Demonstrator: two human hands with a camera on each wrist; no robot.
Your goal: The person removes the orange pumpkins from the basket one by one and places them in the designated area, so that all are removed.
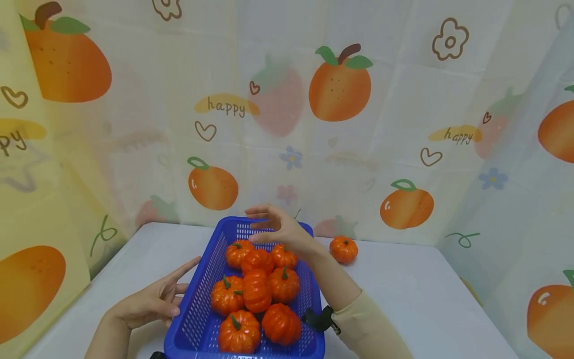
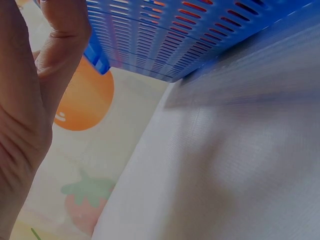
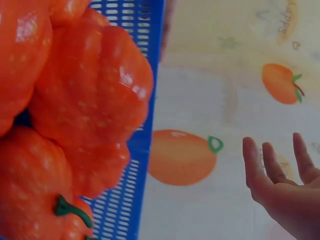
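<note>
A blue perforated plastic basket [image 1: 203, 279] on the white table holds several small orange pumpkins [image 1: 257, 290] with green stems, some stacked on others. My left hand [image 1: 150, 301] is at the basket's left side, index finger extended along the wall and thumb near the rim; nothing is gripped. From below, the left wrist view shows that hand [image 2: 30, 105] next to the slotted basket wall [image 2: 150, 37]. Over the basket's far end my right hand [image 1: 282, 232] hovers, fingers loosely bent and holding nothing. In the right wrist view the hand [image 3: 287, 197] is apart from the pumpkins [image 3: 95, 85].
One more small pumpkin [image 1: 344, 250] sits on the white table [image 1: 403, 299], right of the basket near the back edge. A fruit-printed curtain [image 1: 287, 174] hangs behind the table and at both sides. A black strap device [image 1: 319, 319] is on the right wrist.
</note>
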